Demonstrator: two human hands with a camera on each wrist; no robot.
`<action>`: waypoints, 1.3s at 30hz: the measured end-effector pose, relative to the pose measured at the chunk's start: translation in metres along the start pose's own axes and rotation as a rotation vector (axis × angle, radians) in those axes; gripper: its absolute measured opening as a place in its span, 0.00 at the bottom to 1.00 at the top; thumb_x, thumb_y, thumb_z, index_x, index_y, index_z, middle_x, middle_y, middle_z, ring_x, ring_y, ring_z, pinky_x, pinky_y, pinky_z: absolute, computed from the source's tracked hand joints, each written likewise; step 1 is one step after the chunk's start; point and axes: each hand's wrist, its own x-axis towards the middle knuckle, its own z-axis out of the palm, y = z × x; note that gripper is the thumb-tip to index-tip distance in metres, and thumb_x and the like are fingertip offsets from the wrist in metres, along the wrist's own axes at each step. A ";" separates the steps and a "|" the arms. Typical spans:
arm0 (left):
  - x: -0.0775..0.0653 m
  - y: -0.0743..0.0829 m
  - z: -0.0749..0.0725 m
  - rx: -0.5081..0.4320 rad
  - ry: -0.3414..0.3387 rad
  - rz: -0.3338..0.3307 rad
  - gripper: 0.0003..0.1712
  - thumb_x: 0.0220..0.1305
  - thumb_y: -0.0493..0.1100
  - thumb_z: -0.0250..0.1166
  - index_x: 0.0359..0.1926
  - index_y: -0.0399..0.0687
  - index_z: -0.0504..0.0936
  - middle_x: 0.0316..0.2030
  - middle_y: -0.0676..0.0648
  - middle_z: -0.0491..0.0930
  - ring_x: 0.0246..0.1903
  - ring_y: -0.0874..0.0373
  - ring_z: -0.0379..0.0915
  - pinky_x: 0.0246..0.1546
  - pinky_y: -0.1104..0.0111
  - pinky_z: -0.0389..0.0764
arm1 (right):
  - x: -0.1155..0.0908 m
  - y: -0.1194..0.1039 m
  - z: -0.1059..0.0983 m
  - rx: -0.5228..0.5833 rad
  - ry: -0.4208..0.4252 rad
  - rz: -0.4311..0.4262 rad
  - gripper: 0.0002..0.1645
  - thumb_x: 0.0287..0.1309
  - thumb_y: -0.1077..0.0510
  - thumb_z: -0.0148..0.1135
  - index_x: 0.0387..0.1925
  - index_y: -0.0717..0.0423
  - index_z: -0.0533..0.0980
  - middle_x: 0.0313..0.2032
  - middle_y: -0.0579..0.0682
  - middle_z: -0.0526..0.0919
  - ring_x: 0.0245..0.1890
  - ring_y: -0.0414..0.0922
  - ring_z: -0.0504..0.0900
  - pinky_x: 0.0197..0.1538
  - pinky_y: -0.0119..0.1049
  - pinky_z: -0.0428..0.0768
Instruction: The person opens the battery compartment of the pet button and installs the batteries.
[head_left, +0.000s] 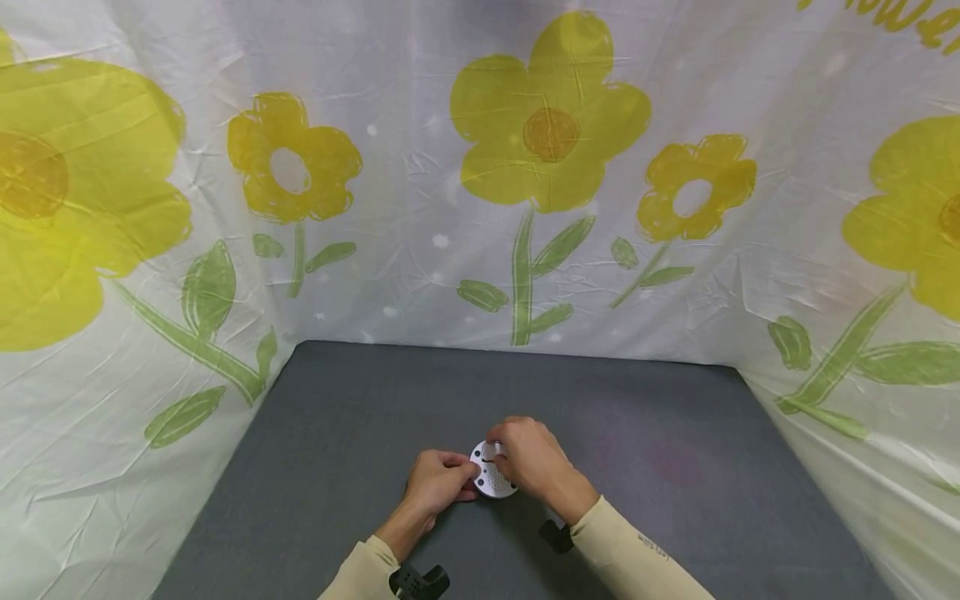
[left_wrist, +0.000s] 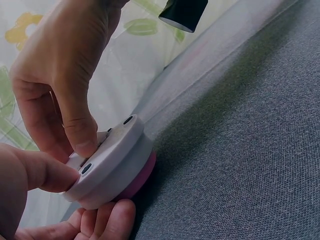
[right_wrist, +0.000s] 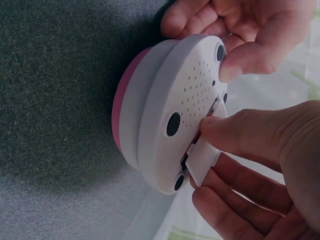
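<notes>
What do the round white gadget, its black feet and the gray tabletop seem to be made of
Gadget: likely hard plastic, smooth satin, with crisp molded edges. Black feet: perhaps rubber or foam, matte, without highlights. Gray tabletop: apparently woven cloth, dull, showing threadlike texture.

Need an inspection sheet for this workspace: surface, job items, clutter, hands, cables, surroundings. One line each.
Surface: dark grey, fabric-textured; faint reddish patch toward the right.
Job items: round white device, underside up, pink band toward the surface; small white cover tilted out of its slot, full detachment can't be told.
Clutter: nothing seen.
Hands: left hand holds the device's edge, thumb on top; right hand pinches the cover. Black wrist units on both arms.
Cables: nothing seen.
Surroundings: pale curtain with yellow flower prints, behind and at both sides.
</notes>
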 end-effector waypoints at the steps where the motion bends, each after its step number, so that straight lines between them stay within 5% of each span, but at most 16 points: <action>1: 0.000 -0.001 0.000 0.003 0.000 0.000 0.12 0.65 0.36 0.71 0.46 0.30 0.89 0.35 0.43 0.90 0.31 0.59 0.88 0.32 0.66 0.94 | 0.000 0.000 0.000 -0.001 0.001 -0.001 0.13 0.51 0.66 0.82 0.40 0.56 0.91 0.37 0.51 0.91 0.38 0.49 0.89 0.37 0.44 0.89; 29: 0.000 -0.001 0.000 -0.016 0.002 0.010 0.14 0.65 0.36 0.72 0.47 0.28 0.88 0.36 0.42 0.90 0.32 0.58 0.87 0.33 0.64 0.94 | -0.001 0.005 0.003 0.031 0.026 -0.056 0.13 0.57 0.72 0.72 0.40 0.56 0.92 0.36 0.51 0.90 0.36 0.48 0.88 0.33 0.37 0.87; 39: 0.000 -0.002 0.001 -0.037 -0.003 0.028 0.16 0.63 0.35 0.71 0.48 0.26 0.88 0.37 0.41 0.90 0.32 0.58 0.87 0.33 0.64 0.94 | -0.004 0.016 -0.004 0.034 0.065 0.011 0.11 0.56 0.70 0.74 0.40 0.56 0.91 0.38 0.51 0.91 0.40 0.50 0.91 0.41 0.46 0.91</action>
